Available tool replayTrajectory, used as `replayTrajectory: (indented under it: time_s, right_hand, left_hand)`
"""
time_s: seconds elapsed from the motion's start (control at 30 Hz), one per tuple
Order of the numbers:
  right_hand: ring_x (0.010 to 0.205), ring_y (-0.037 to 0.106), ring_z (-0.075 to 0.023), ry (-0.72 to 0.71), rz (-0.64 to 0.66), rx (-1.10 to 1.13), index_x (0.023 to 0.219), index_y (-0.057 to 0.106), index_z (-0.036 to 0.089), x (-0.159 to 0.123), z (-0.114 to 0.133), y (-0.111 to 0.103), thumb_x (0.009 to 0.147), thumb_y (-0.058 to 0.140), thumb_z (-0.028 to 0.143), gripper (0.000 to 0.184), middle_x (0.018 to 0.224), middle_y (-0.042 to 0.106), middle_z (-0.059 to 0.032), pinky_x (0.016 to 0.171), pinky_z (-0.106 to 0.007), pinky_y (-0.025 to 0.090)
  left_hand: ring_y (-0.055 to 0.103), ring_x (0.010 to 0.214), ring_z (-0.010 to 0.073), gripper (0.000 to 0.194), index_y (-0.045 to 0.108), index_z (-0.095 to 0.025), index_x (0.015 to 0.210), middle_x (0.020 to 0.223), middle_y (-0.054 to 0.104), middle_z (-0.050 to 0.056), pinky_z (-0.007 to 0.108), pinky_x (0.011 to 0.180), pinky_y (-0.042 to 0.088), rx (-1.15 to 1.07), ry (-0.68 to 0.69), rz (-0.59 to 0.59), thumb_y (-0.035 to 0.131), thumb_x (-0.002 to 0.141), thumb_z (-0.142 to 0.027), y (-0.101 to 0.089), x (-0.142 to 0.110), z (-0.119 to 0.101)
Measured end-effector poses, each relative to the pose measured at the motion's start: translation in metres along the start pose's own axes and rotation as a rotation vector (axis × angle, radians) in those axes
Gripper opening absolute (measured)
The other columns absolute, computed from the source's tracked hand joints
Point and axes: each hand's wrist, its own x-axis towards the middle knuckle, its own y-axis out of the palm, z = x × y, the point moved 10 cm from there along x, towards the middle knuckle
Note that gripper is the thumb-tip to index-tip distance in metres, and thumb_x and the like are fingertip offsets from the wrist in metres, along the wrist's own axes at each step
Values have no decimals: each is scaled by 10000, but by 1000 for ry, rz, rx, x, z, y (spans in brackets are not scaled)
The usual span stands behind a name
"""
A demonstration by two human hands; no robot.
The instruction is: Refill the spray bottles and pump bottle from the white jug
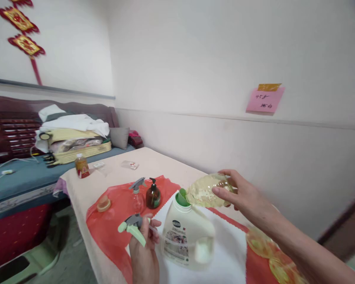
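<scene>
Gripping a tilted bottle [205, 191], neck at the mouth of the jug [176, 240], the right hand [241, 192] lies at the jug's two o'clock; the left hand [146, 238] pinches a spray head [132, 228] at nine

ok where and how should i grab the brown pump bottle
Probably around the rounded body of the brown pump bottle, below its black pump head, from the right: it stands upright, and the clear spray bottle crowds its left.
</scene>
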Motion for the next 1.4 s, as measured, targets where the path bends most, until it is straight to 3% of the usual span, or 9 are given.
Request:
replayTrajectory:
  time_s: [0.23, 0.5, 1.07, 1.4]
  right_hand:
    - [736, 608, -200, -109, 28, -268, 1103, 494, 257, 14, 42, 0, 728, 573, 658, 555, 985, 646, -69, 650, -354, 452]
    - [814, 590, -227, -184, 22, -431, 1104, 532, 278, 25, 71, 2, 719, 555, 692, 566, 951, 650, -58, 647, -336, 410]
    - [881, 591, -232, -173, -6, -379, 1157, 525, 303, 24, 70, 0, 727, 524, 729, 605, 1010, 650, -49, 722, -362, 439]
    - [998, 606, -295, -338, -57, -576, 1247, 510, 347, 10, 102, 14, 754, 507, 682, 596, 1154, 660, -38, 804, -434, 436]
  left_hand:
    - [469, 544, 76, 256, 608, -179, 835, 749, 667, 17, 199, 518, 408, -10, 87, -2, 686, 786, -417, -4, -1, -8]
    - [472, 538, 84, 288, 608, -185, 809, 736, 664, 9, 210, 516, 408, -22, 50, -29, 674, 776, -463, -8, 1, -7]
    - [475, 555, 89, 300, 612, -180, 789, 727, 658, 7, 212, 516, 401, -25, 18, -52, 705, 741, -461, -13, 4, -1]
    - [475, 563, 91, 307, 620, -178, 797, 725, 661, 9, 216, 511, 402, -19, 43, -29, 694, 749, -472, -10, 3, -6]
